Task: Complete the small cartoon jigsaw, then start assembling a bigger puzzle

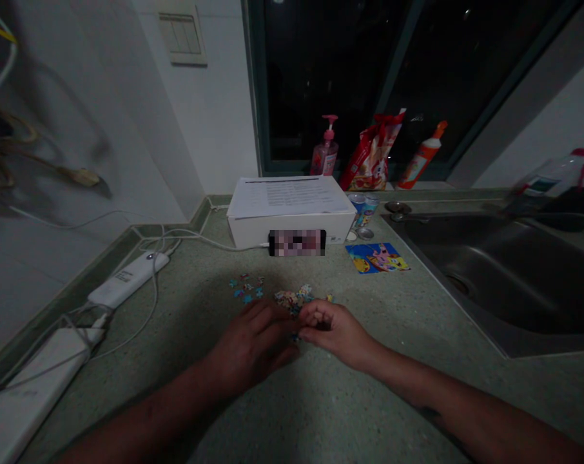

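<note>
Small jigsaw puzzle pieces lie on the counter in front of me. A heap of mixed pieces [294, 295] sits just beyond my fingertips, and a looser group of mostly blue pieces [247, 290] is spread to its left. My left hand [258, 338] is open, palm down and low over the counter, its fingers stretched toward the heap. Close against its fingertips, my right hand [328, 328] has its fingers curled and the thumb drawn in, as in a pinch. Whatever it grips is too small and dark to make out. A bright cartoon picture card [378, 258] lies flat beyond the right hand.
A phone [297, 243] leans on a white box [292, 209] with papers on top. Small tins [364, 209] stand beside it. A metal sink [505, 270] is at right. Power strips [127, 280] and cables lie at left. A pump bottle [324, 154] stands by the window.
</note>
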`<action>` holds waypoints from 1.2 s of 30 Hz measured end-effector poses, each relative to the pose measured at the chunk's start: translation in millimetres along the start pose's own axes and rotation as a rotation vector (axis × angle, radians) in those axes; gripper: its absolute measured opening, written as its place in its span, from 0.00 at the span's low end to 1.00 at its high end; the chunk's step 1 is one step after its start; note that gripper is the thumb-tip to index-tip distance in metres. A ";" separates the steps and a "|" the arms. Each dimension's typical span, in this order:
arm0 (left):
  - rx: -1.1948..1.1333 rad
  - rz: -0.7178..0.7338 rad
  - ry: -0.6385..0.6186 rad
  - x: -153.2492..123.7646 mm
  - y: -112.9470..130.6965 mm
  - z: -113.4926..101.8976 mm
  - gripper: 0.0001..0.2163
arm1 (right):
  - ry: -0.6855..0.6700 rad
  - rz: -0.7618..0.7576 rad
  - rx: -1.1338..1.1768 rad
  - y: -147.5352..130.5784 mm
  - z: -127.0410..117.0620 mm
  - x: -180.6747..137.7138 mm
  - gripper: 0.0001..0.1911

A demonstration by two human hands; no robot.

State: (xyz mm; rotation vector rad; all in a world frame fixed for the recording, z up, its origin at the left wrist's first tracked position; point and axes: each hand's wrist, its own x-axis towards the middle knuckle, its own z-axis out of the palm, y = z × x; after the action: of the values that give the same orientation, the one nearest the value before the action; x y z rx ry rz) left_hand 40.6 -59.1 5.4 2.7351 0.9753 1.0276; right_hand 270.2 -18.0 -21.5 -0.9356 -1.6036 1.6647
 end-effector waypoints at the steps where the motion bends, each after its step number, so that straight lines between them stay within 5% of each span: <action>1: 0.006 -0.004 -0.001 0.3 0.2 0.1 0.13 | -0.003 0.000 0.010 1.3 0.8 0.1 0.17; 17: 0.038 -0.087 0.032 -2.3 -8.1 4.3 0.12 | 0.022 -0.048 -0.093 1.5 -1.7 -0.2 0.13; 29: 0.277 -0.536 0.113 -18.8 -85.9 -28.5 0.08 | 0.293 -0.223 -0.382 5.8 -55.9 11.0 0.12; 36: 0.349 -0.675 -0.094 -20.0 -102.3 -48.9 0.11 | 0.307 -0.251 -0.474 5.2 -58.0 11.0 0.12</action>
State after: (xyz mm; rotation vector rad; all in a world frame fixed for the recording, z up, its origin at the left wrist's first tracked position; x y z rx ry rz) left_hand -56.1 3.2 4.7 2.3211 2.0117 0.6429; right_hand 313.0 22.6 -27.6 -1.1015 -1.8403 0.9338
